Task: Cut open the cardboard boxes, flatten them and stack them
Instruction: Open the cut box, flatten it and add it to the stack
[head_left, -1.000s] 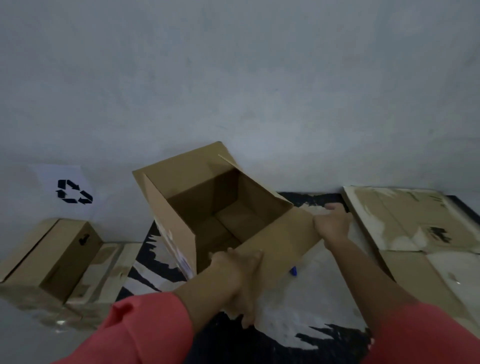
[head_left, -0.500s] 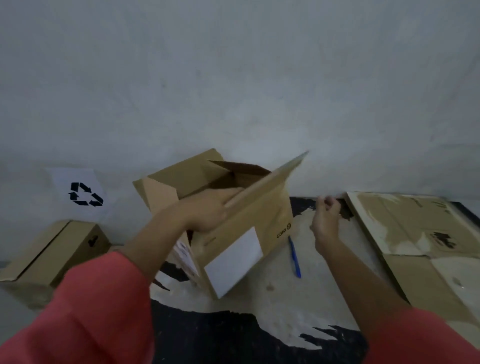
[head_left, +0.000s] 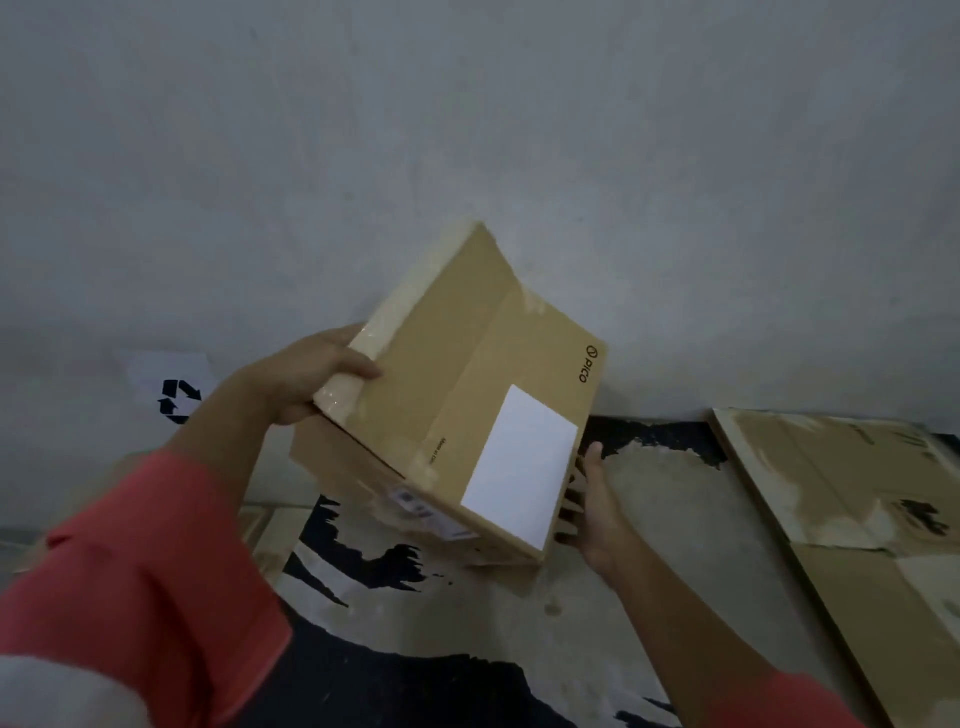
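Left hand (head_left: 306, 379) grips box (head_left: 467, 374) above patchy floor (head_left: 675, 519), grey wall (head_left: 467, 130)

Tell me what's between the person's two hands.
In the head view, the tilted brown cardboard box with a white label lies between them; the left hand grips its taped edge, the right hand touches its lower right side.

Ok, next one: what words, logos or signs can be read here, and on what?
"PICO", with a round logo: on the box.
Small print along the box's fold: too small to read.
The white label: blank.
The sticker on the box's lower side: blurred.
Recycling arrows, no words: paper sheet on the wall.
Marks on the flat cardboard: unreadable.
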